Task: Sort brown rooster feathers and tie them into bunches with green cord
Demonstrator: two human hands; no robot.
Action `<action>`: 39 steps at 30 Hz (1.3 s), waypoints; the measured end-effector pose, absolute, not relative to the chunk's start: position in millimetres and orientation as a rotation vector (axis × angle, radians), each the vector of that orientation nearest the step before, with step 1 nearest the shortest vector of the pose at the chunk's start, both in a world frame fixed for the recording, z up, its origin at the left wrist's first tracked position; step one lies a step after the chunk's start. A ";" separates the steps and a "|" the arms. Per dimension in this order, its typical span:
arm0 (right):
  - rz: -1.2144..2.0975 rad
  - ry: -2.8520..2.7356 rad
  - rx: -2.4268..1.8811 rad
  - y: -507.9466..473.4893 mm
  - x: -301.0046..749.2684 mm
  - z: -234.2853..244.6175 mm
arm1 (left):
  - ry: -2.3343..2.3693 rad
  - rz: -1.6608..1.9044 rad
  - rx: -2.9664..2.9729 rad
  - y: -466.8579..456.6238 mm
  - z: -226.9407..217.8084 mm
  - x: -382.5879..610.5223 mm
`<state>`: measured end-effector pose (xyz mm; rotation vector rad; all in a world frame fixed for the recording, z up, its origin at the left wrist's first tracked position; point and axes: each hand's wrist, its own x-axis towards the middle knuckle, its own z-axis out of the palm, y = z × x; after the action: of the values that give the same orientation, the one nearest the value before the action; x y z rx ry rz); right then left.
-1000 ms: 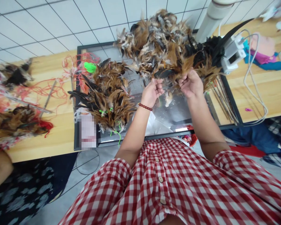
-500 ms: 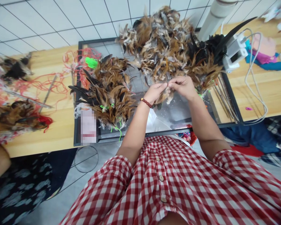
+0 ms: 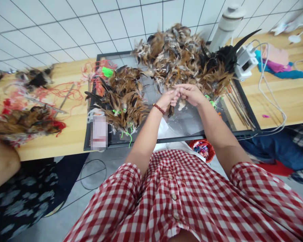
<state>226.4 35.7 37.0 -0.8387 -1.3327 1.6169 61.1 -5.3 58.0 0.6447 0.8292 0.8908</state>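
just beside the feather pile [image 3: 178, 57], left hand [image 3: 168, 99] and right hand [image 3: 192, 94] meet, both pinched on a small feather tuft [image 3: 170, 111].

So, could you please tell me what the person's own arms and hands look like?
The left hand and right hand are bare, without gloves. A bracelet of dark red beads circles the left wrist. The left sleeve and right sleeve are short and red-and-white checked, from a shirt with pale buttons down its front; the forearms are uncovered.
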 end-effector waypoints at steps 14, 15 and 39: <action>1.362 -1.321 -0.924 37.3 203.7 26.0 | 0.896 0.923 0.646 -10.1 62.3 70.6; 1.345 -1.335 -0.931 37.9 202.3 25.9 | 0.897 0.916 0.629 -10.5 63.7 70.4; -0.005 -2.120 -1.277 28.2 283.9 24.7 | 0.648 1.184 0.203 0.5 58.5 55.4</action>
<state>283.9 28.2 24.7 -1.2772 -2.1202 -0.0051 55.4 0.5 58.5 0.2027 0.6475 1.1840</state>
